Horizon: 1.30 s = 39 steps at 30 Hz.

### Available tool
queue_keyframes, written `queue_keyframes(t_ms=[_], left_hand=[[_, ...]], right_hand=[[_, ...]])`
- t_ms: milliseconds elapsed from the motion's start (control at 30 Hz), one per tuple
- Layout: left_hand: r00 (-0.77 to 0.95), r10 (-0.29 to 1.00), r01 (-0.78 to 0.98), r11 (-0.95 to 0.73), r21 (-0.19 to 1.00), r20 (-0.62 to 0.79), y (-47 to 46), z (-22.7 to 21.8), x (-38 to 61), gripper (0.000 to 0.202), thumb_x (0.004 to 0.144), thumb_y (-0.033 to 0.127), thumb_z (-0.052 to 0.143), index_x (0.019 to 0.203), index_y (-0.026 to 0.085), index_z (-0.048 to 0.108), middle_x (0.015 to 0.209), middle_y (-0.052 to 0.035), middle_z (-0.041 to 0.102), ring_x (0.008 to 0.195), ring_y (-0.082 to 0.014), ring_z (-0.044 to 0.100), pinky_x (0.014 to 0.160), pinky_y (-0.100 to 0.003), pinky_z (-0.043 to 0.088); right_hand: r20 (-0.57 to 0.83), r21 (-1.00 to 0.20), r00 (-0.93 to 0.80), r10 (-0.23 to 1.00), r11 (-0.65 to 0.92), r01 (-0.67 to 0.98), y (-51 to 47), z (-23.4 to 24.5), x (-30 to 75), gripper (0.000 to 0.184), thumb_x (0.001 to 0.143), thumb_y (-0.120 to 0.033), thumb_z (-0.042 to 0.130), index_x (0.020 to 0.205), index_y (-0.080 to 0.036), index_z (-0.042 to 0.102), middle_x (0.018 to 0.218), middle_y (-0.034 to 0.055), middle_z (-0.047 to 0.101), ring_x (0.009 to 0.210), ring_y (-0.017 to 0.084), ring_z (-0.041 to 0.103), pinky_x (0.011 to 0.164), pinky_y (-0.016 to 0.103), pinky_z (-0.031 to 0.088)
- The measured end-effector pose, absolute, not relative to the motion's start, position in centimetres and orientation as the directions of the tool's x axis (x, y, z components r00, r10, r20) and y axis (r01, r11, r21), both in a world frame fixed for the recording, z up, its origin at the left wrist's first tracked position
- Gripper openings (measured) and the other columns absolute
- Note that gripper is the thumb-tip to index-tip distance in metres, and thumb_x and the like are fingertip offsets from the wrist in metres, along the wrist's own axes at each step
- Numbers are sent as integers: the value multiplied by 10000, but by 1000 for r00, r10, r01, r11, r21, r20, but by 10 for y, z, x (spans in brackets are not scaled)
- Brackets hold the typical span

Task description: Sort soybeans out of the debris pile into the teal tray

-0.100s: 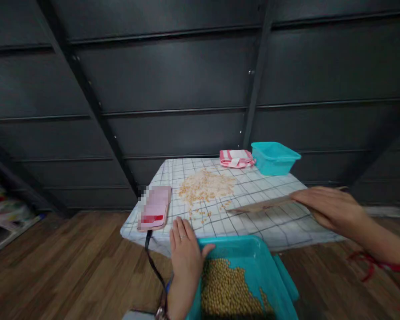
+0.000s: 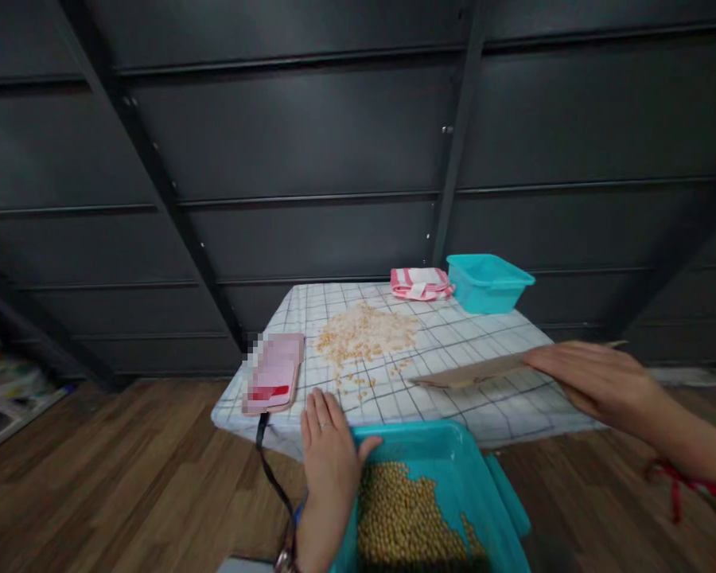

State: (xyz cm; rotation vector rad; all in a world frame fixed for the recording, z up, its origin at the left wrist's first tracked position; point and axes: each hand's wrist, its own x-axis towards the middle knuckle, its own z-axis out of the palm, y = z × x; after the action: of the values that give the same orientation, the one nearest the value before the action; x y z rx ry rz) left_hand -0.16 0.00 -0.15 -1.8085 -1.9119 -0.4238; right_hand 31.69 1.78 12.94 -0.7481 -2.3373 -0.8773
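Note:
My right hand [image 2: 602, 383] is closed around a flat brown piece of cardboard [image 2: 474, 371], held over the right part of the table. My left hand [image 2: 329, 465] lies with fingers stretched out by the table's front edge, its thumb over the left rim of a turquoise basin [image 2: 447, 434]. Round yellowish beans [image 2: 402, 513] fill the basin's lower left part. Beyond the hands, a loose pile of pale, broken-looking grains and yellow bits [image 2: 367, 330] is spread on the checked tablecloth [image 2: 477, 338], with a few strays nearer the front.
A pink phone-like device [image 2: 278, 370] on a black strap [image 2: 268, 461] lies at the table's left. At the back right are a folded pink-and-white cloth [image 2: 421, 283] and a smaller turquoise tub [image 2: 488, 286]. A dark panelled wall [image 2: 310, 135] rises behind the table.
The cardboard in my right hand has shifted slightly to the right over the table, and my right wrist sits a little lower. My left hand has stayed by the basin's rim.

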Motion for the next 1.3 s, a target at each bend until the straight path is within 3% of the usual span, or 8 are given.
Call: queue_keyframes(t_ms=[233,633,967,1300], left_hand=[[-25,841,994,79,-76,540,1,-8,-3,969,616,728,331,1200,-42,393,1249,-300,423,1173,-353,385,968,-479,312],[-40,839,998,60,-20,543,1,-8,-3,979,625,725,314,1205,-61,375,1256,-316,403,1174,-361,379,973,-486,300],[-31,840,997,65,-44,542,0,-4,-2,986,597,723,369,1178,-72,405,1233,-314,430,1155,-373,396,957,-481,326],[-26,825,998,57,-37,565,1,-10,-4,982,606,735,323,1204,-42,387,1249,-304,419,1174,-360,377,963,-489,315]], right_hand=[[629,536,-746,218,573,620,38,121,319,258,778,-25,375,903,-155,559,776,70,665,743,149,627,691,261,514],[734,413,-604,310,503,759,62,119,323,229,772,-43,434,899,-167,578,787,77,664,720,174,629,693,280,501],[676,464,-697,239,597,655,61,121,296,365,695,13,365,938,-181,555,834,43,661,791,166,617,707,301,501],[685,535,-703,193,522,664,61,126,280,334,703,22,367,912,-167,546,793,49,662,732,164,618,675,295,498]])
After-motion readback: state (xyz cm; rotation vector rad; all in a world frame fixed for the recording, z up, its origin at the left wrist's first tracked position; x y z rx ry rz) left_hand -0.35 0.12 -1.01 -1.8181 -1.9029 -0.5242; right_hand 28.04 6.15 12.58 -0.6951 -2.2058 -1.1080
